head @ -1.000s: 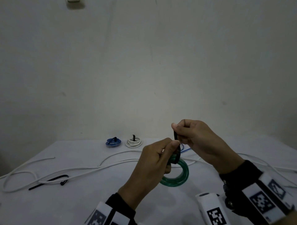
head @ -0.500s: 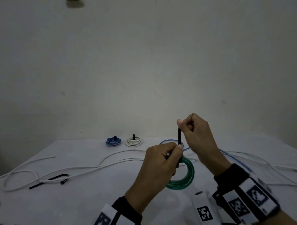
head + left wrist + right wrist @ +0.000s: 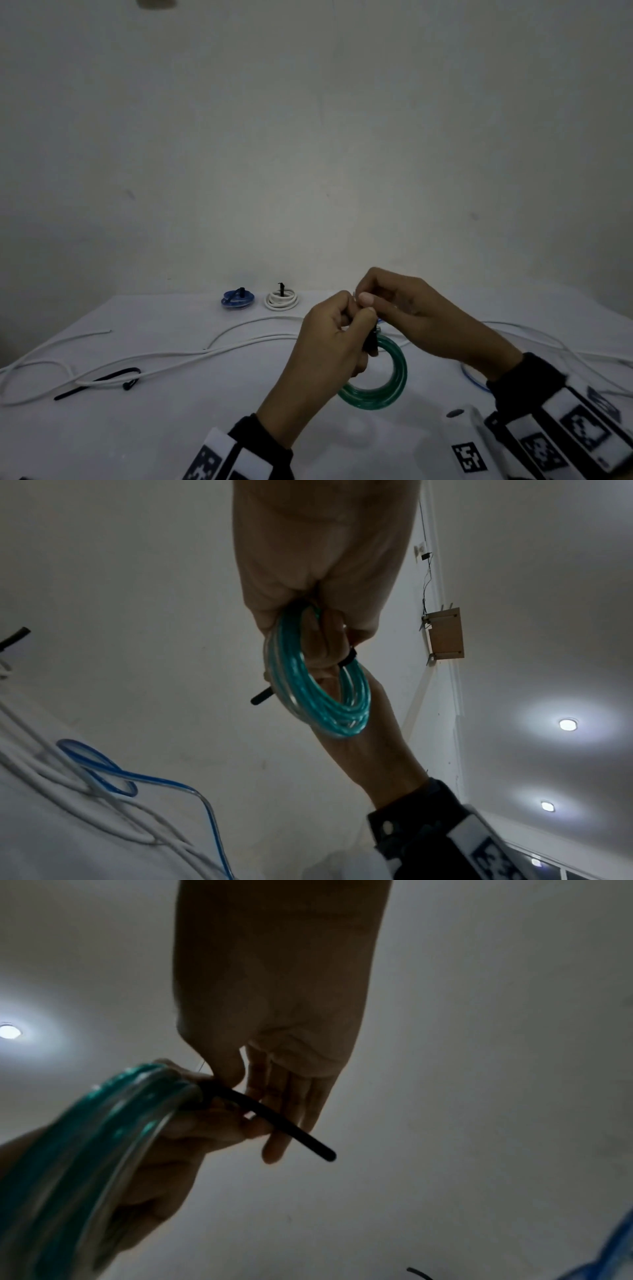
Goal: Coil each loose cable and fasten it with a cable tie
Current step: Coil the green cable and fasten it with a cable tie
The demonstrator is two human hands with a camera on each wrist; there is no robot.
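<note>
The translucent green coiled cable (image 3: 383, 383) hangs above the white table (image 3: 144, 425), clasped at its top in the left hand (image 3: 329, 346). A black cable tie (image 3: 274, 1118) wraps it there, its tail sticking out past the right hand (image 3: 411, 315), whose fingertips (image 3: 236, 1074) pinch at the wrap. Should that pinch slip, the loops could spring loose.

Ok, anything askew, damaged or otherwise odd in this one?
Nothing damaged. The left hand grips the green coil while the right hand works its black tie. A spare black tie lies among the uncoiled white cables, as expected mid-task.
</note>
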